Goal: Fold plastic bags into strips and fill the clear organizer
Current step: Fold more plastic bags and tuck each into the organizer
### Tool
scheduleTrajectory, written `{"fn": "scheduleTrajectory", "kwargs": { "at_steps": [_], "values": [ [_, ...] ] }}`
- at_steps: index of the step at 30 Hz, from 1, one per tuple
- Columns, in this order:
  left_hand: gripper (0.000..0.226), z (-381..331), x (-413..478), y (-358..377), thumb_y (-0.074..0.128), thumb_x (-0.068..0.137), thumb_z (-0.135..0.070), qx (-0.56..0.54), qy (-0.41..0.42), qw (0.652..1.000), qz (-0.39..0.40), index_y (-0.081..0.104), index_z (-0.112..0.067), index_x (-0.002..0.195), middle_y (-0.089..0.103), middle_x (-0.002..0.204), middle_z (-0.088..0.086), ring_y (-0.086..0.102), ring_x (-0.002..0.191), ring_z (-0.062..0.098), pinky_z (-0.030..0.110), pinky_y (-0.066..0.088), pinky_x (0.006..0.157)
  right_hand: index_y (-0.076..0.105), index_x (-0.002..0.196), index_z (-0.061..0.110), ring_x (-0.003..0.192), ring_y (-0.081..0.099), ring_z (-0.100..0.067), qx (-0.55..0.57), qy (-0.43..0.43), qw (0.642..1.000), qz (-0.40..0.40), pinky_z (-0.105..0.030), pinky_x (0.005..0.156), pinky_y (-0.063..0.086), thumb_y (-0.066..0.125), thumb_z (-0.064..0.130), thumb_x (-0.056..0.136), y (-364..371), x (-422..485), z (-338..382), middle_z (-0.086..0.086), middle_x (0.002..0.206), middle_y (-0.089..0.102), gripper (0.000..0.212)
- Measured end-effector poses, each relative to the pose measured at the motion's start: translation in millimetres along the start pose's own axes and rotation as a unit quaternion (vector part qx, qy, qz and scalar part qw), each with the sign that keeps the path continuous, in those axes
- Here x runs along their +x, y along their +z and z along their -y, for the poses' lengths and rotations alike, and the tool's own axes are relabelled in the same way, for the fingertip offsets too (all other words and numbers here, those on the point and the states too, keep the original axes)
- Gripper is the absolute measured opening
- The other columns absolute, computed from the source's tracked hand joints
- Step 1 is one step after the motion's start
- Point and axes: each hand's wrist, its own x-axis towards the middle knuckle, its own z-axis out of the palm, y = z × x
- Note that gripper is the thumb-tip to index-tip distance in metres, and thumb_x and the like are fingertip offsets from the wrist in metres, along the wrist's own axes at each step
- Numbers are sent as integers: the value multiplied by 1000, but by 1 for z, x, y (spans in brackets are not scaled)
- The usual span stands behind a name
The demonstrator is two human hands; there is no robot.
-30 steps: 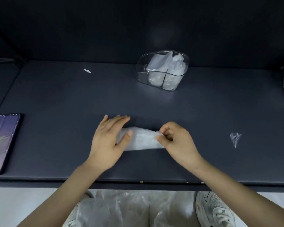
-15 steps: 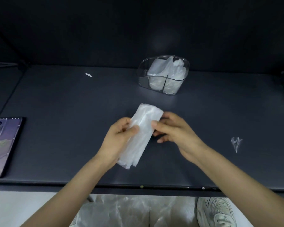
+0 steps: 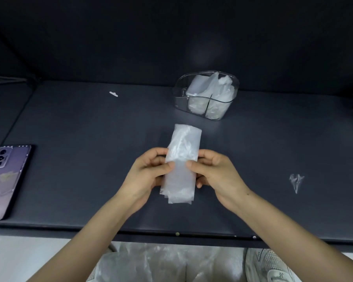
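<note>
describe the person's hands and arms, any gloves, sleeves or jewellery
Both are bare. The left hand and right hand wear no gloves, and no rings show on the visible fingers. The left forearm and right forearm are uncovered to the frame's edge: no sleeves, watch or bracelet in view.

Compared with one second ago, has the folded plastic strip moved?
Yes. The folded plastic strip turned from along the table edge to pointing toward the clear organizer.

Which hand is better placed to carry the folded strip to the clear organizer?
Right, probably: left hand and right hand both pinch the folded bag strip, but the clear organizer stands beyond it, rightward.
</note>
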Motion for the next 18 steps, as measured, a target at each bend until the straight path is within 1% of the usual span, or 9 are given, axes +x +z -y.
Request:
{"fn": "scheduleTrajectory", "kwargs": {
  "at_steps": [2, 5, 8, 10, 13, 15, 16, 17, 18],
  "values": [
    [21, 0, 2, 2, 62, 83, 0, -2, 2, 1000, -15, 64, -9, 103, 67, 91, 14, 68, 83, 22, 34, 57, 71, 65, 111, 13, 67, 64, -15, 29, -2, 1000, -8, -22, 49, 46, 67, 9, 88, 0, 1, 1, -13, 88, 72, 23],
    [20, 0, 4, 4, 61, 86, 3, -5, 6, 1000, -25, 65, -11, 100, 67, 84, 10, 68, 77, 18, 29, 57, 65, 66, 109, 15, 67, 65, -17, 74, 1, 997, -21, -22, 49, 47, 65, 9, 89, 0, 1, 2, -11, 85, 72, 21],
    [17, -4, 4, 6, 59, 88, 0, -21, -3, 1000, -18, 64, -8, 102, 67, 89, 13, 69, 80, 21, 31, 58, 66, 68, 100, 11, 65, 62, -19, 81, -28, 996, -30, -23, 49, 47, 64, 5, 89, 0, 1, 3, -10, 79, 71, 13],
    [19, -10, 4, 6, 56, 89, -13, -66, -38, 997, -6, 62, -5, 104, 68, 100, 18, 68, 87, 28, 40, 57, 73, 69, 90, 9, 63, 59, -21, 65, -76, 994, -33, -23, 48, 47, 63, 1, 88, -1, 2, 5, -8, 75, 69, 11],
    [59, -19, 7, -1, 44, 85, -51, -95, -118, 988, 36, 60, -5, 119, 66, 112, 26, 64, 98, 40, 50, 52, 85, 70, 82, 14, 58, 59, -11, 0, -151, 988, -19, -21, 48, 47, 62, -4, 88, -5, 3, 9, 1, 72, 70, 21],
    [77, -25, 10, -7, 41, 79, -67, -63, -147, 985, 69, 61, -6, 121, 66, 112, 27, 64, 100, 42, 50, 53, 85, 71, 80, 18, 57, 59, -6, -45, -190, 981, 3, -19, 52, 48, 60, -6, 88, -8, 4, 10, 6, 72, 69, 27],
    [75, -27, 11, -8, 48, 78, -67, -49, -147, 984, 84, 63, -5, 118, 67, 110, 25, 66, 96, 40, 47, 56, 80, 71, 79, 19, 58, 59, -6, -58, -208, 976, 10, -18, 54, 48, 59, -8, 88, -11, 5, 10, 7, 74, 68, 31],
    [64, -29, 11, -9, 62, 78, -58, -34, -135, 986, 96, 64, -6, 114, 69, 106, 21, 67, 91, 35, 42, 57, 75, 72, 78, 20, 59, 60, -7, -68, -224, 972, 14, -18, 55, 49, 59, -11, 88, -12, 6, 9, 8, 76, 67, 34],
    [51, -31, 11, -9, 73, 75, -42, -17, -119, 987, 108, 63, -8, 112, 69, 103, 17, 68, 88, 30, 38, 57, 71, 72, 77, 19, 60, 61, -9, -75, -234, 969, 16, -19, 57, 50, 58, -14, 87, -14, 8, 9, 7, 78, 67, 37]
  ]
}}
